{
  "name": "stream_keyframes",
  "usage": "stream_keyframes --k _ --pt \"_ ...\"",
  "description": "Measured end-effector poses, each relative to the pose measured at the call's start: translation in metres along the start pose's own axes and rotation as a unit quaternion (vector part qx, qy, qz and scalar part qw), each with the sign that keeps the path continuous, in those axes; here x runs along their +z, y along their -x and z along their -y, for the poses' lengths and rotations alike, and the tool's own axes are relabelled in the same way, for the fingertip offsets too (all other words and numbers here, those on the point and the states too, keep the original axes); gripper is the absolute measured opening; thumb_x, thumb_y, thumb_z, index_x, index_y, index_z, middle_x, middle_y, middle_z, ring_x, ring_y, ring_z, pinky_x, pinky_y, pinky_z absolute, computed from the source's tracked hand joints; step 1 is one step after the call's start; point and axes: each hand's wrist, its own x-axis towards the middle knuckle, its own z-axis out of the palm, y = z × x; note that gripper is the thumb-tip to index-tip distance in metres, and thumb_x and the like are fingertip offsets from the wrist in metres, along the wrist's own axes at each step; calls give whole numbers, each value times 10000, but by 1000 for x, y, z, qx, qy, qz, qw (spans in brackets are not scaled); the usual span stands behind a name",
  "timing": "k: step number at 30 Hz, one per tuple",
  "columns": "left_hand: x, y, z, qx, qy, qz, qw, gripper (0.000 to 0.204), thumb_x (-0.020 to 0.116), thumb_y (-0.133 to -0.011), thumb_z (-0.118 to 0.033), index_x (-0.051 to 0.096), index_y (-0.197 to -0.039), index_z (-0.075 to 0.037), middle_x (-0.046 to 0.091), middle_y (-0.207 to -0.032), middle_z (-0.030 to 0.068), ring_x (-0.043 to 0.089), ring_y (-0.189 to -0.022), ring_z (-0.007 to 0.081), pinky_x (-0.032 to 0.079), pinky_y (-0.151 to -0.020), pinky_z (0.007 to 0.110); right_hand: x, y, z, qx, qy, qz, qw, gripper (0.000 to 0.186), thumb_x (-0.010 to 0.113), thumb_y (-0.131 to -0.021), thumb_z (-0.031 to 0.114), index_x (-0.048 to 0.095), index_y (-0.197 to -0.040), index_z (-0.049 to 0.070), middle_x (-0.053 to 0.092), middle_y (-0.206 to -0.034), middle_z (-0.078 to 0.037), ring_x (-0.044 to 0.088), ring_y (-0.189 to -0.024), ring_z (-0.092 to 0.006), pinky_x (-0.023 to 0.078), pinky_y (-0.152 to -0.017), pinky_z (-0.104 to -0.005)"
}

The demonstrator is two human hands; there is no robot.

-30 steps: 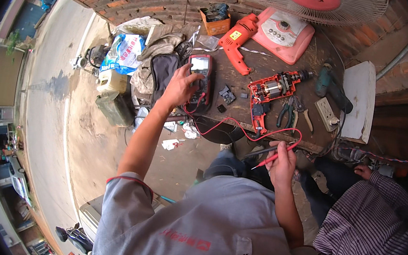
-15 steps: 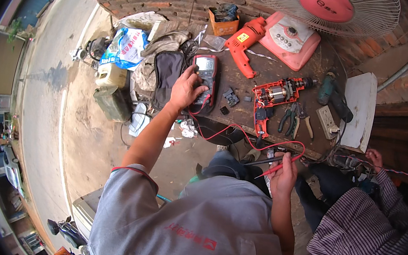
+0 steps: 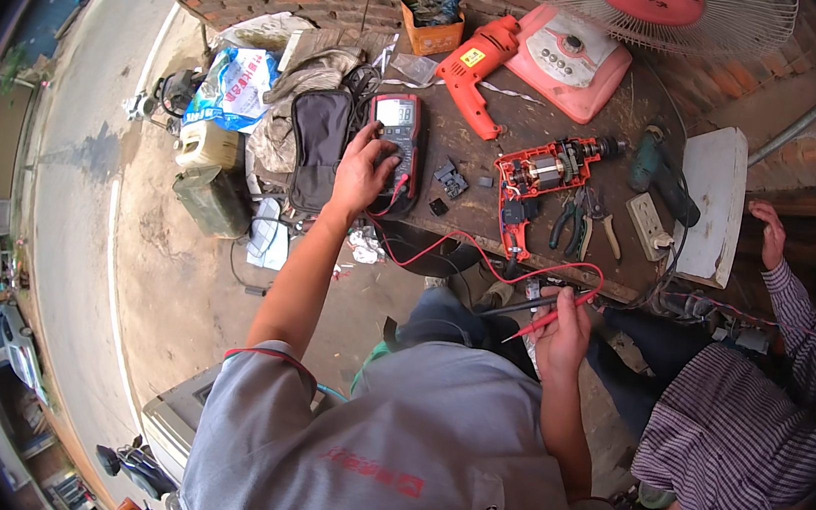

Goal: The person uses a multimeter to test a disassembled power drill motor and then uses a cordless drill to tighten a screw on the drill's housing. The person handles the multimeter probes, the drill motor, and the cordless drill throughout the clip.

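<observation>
My left hand [image 3: 358, 179] lies over the left side of a red-and-black digital multimeter [image 3: 407, 138], its fingers apart, the index fingertip by the keys just below the lit display. A red test lead [image 3: 450, 236] runs from the meter across to my right hand [image 3: 563, 341]. That hand is closed round a red test probe [image 3: 531, 325] and a black test probe [image 3: 523, 304], held together below the table's front edge with the tips pointing left. Beside the meter lie small dark switch parts [image 3: 451, 179]. An opened orange drill [image 3: 544, 177] shows its motor and wiring.
On the wooden table [image 3: 452, 222] are pliers [image 3: 568, 225], a power strip [image 3: 647, 228], a closed orange drill [image 3: 473, 69], a teal drill [image 3: 649, 172] and a pink fan [image 3: 589, 79]. A black case [image 3: 317, 149] lies left of the meter. A person in a striped shirt [image 3: 740, 434] sits at right.
The view has shifted slightly, so the table things sit a little farther left and up. My hands keep their places at the meter and probes. The other person's hand at right has risen.
</observation>
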Motion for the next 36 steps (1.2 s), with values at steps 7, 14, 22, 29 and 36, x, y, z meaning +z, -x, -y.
stream_keyframes --k 7,14,22,29,36 --pt "-8 -15 17 54 -8 65 996 190 753 -795 -163 731 -982 -186 513 -1338 110 527 -1125 358 458 -962 419 -5 1 -6 9 24 21 999 305 485 -1031 298 589 -994 14 523 -637 -37 475 -473 -109 372 -418 -256" --pt "-18 -24 5 76 -34 102 991 202 745 -795 -143 728 -989 -197 505 -1369 112 547 -1087 365 465 -938 418 -8 5 -6 11 28 4 1000 316 489 -1034 291 598 -1007 -5 534 -641 -42 486 -472 -101 383 -410 -248" --pt "-18 77 -201 36 284 315 905 192 700 -882 -156 663 -1006 -14 667 -1014 172 652 -921 350 520 -805 406 -10 5 -2 -19 123 -4 992 292 536 -1015 264 623 -960 -9 543 -639 -19 481 -450 -64 387 -394 -215" --pt "-11 107 -216 -5 209 313 927 227 651 -895 -196 661 -1047 -28 682 -950 184 666 -864 380 533 -759 437 -33 4 -1 -35 180 -57 981 291 568 -1005 270 663 -1014 -5 562 -681 1 513 -518 -56 372 -462 -224" --pt "-14 65 -229 94 191 418 883 206 682 -831 -85 632 -1019 -16 668 -831 148 667 -738 304 516 -659 386 -27 13 20 -261 488 143 820 181 699 -874 170 686 -963 12 649 -950 -129 654 -839 -287 506 -719 -361"
